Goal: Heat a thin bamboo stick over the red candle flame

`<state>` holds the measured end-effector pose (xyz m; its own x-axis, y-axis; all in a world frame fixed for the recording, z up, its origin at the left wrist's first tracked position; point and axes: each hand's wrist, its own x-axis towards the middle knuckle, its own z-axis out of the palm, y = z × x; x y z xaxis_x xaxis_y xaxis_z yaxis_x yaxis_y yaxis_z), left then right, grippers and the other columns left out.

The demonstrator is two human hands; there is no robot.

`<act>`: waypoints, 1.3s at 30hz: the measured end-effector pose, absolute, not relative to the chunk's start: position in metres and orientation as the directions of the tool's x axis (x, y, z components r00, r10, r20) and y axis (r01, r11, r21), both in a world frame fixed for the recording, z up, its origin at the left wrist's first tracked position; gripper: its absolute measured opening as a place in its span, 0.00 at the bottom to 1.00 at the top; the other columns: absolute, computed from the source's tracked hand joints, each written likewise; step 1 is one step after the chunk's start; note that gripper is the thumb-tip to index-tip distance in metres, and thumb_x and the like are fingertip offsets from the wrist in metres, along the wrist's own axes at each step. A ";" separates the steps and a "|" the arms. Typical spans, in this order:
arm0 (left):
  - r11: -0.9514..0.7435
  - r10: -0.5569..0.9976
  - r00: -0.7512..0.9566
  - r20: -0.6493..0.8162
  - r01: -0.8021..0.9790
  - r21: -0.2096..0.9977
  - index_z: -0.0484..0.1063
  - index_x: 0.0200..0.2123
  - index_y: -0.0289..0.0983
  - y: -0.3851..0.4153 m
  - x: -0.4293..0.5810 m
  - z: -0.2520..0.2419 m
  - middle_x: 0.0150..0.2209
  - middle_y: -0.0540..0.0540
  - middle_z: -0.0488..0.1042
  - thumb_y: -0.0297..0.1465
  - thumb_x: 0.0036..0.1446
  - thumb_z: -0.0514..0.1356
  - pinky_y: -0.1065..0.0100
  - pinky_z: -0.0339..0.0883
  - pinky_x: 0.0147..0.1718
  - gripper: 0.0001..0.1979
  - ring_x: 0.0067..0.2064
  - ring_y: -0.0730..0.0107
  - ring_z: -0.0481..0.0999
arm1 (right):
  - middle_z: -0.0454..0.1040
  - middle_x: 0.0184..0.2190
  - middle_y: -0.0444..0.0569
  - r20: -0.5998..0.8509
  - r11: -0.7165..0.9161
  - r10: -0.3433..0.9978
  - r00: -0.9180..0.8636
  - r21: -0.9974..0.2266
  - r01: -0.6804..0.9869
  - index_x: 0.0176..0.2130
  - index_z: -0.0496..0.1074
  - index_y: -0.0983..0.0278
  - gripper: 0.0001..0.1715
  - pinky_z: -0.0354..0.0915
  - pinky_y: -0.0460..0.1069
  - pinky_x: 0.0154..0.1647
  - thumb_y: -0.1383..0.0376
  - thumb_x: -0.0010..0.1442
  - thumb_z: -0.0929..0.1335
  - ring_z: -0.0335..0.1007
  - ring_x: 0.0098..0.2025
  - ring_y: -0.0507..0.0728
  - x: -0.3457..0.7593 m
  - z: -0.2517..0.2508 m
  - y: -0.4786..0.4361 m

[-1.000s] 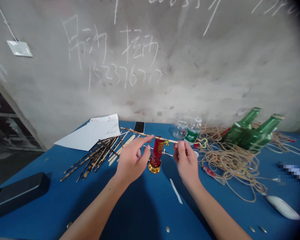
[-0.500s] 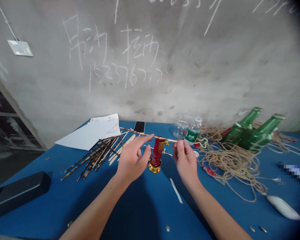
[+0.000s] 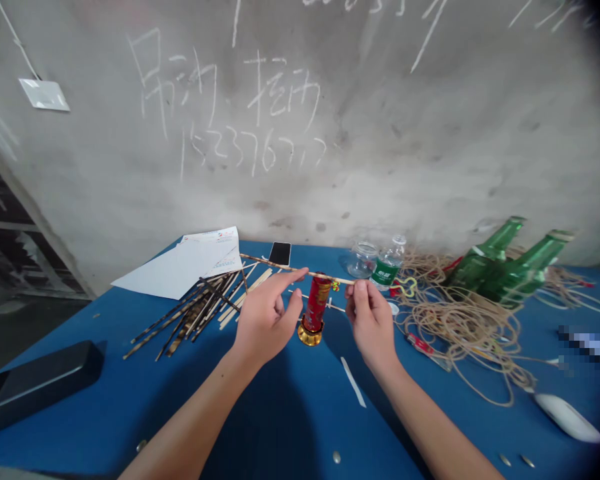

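Blue table [image 3: 285, 427] under both hands [image 3: 265, 317], grey wall [image 3: 395, 153] behind, probably concrete.

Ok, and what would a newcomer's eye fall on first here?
Probably the large white writing across the grey wall at the back. Next, the red cylinder on its gold base, standing centrally, with a slanting stick pinched by the right hand and touched by the left hand's forefinger. Then the green bottles, tilted among tangled cord at the right.
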<state>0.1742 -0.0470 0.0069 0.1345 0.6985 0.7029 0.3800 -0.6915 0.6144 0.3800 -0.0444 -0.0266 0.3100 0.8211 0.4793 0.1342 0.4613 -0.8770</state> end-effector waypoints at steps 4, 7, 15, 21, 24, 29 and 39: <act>-0.699 0.692 0.144 0.708 0.380 0.606 0.77 0.59 0.43 -0.047 0.174 0.007 0.48 0.45 0.83 0.27 0.67 0.59 0.70 0.64 0.25 0.19 0.22 0.79 0.62 | 0.61 0.21 0.40 0.480 0.453 0.823 0.305 -0.877 0.158 0.34 0.68 0.59 0.27 0.49 0.49 0.20 0.41 0.71 0.65 0.52 0.21 0.52 0.380 -0.025 -0.046; -0.704 0.685 0.140 0.715 0.380 0.600 0.77 0.59 0.43 -0.047 0.174 0.007 0.44 0.47 0.81 0.26 0.68 0.59 0.70 0.64 0.26 0.19 0.23 0.79 0.62 | 0.60 0.20 0.40 0.480 0.443 0.826 0.296 -0.877 0.185 0.34 0.69 0.59 0.27 0.50 0.48 0.20 0.40 0.70 0.65 0.53 0.21 0.52 0.380 -0.024 -0.046; -0.714 0.668 0.133 0.732 0.391 0.581 0.78 0.56 0.42 -0.048 0.175 0.010 0.37 0.49 0.76 0.26 0.68 0.59 0.69 0.64 0.28 0.17 0.24 0.77 0.62 | 0.59 0.19 0.39 0.482 0.440 0.831 0.277 -0.875 0.202 0.33 0.69 0.59 0.28 0.49 0.48 0.20 0.40 0.71 0.64 0.52 0.20 0.52 0.380 -0.024 -0.045; -0.709 0.677 0.141 0.722 0.385 0.590 0.79 0.56 0.42 -0.048 0.175 0.010 0.38 0.49 0.77 0.26 0.68 0.58 0.69 0.64 0.28 0.17 0.23 0.78 0.62 | 0.59 0.20 0.39 0.478 0.441 0.835 0.270 -0.877 0.190 0.34 0.69 0.59 0.27 0.50 0.48 0.20 0.41 0.71 0.64 0.52 0.21 0.52 0.382 -0.027 -0.044; -0.707 0.680 0.142 0.719 0.386 0.592 0.78 0.57 0.42 -0.048 0.175 0.010 0.38 0.49 0.77 0.26 0.68 0.58 0.70 0.64 0.28 0.17 0.23 0.78 0.61 | 0.59 0.20 0.39 0.481 0.442 0.835 0.268 -0.876 0.196 0.34 0.68 0.59 0.27 0.50 0.48 0.20 0.41 0.72 0.64 0.52 0.21 0.52 0.382 -0.026 -0.044; -0.707 0.682 0.142 0.717 0.379 0.598 0.78 0.57 0.42 -0.048 0.175 0.008 0.39 0.49 0.77 0.26 0.68 0.59 0.70 0.63 0.28 0.17 0.23 0.79 0.61 | 0.59 0.20 0.39 0.479 0.446 0.833 0.276 -0.877 0.176 0.34 0.69 0.59 0.28 0.50 0.48 0.20 0.41 0.71 0.64 0.53 0.20 0.52 0.380 -0.026 -0.044; -0.700 0.694 0.148 0.705 0.371 0.611 0.79 0.57 0.41 -0.048 0.176 0.008 0.39 0.48 0.78 0.26 0.68 0.59 0.70 0.63 0.28 0.17 0.23 0.78 0.61 | 0.60 0.20 0.39 0.471 0.439 0.840 0.269 -0.882 0.171 0.34 0.69 0.60 0.27 0.50 0.47 0.20 0.41 0.72 0.64 0.53 0.20 0.51 0.380 -0.028 -0.044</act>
